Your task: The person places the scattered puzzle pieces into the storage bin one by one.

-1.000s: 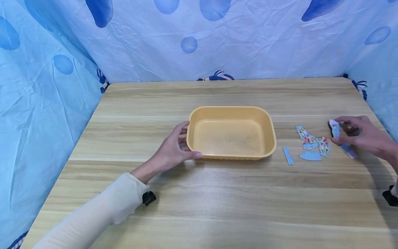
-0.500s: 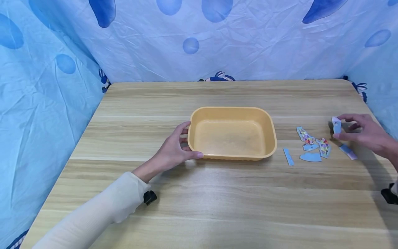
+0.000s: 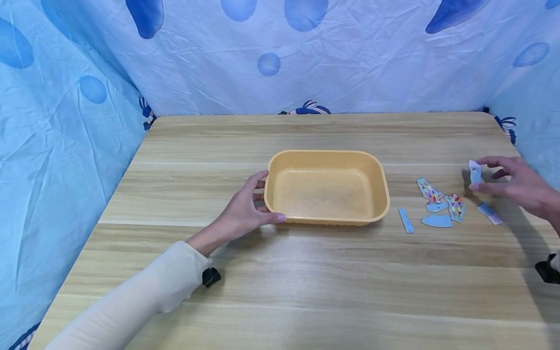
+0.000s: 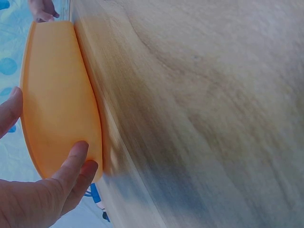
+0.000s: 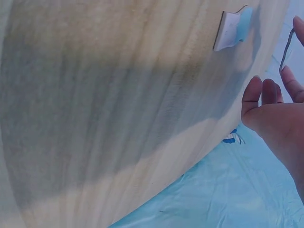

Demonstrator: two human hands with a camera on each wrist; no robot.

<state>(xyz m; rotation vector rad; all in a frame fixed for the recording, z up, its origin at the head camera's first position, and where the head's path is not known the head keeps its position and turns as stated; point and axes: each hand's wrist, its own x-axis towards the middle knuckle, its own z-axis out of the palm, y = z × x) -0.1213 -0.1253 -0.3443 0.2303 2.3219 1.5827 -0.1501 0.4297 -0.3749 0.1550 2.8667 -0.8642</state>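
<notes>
My left hand (image 3: 242,211) grips the left end of a yellow-orange plastic basin (image 3: 323,221), thumb at its front corner and fingers along its end. The left wrist view shows the fingertips (image 4: 78,149) against the basin's outer wall (image 4: 57,95). Over the right side of the table, my right hand (image 3: 518,184) pinches a small flat light-blue and white puzzle-like piece (image 3: 475,173) between thumb and fingers, raised above the wood. In the right wrist view that piece (image 5: 287,50) appears edge-on. A blue-and-lilac piece (image 3: 490,214) lies below that hand.
Between basin and right hand lie several flat pieces: a patterned one (image 3: 429,190), another patterned one (image 3: 456,208), a wide blue one (image 3: 437,221) and a narrow blue strip (image 3: 406,220). The wooden table (image 3: 306,291) is backed by a blue curtain (image 3: 350,68).
My right hand has lifted the pinched piece up off the table, away from the blue-and-lilac piece beneath. The left hand and the basin stay in place.
</notes>
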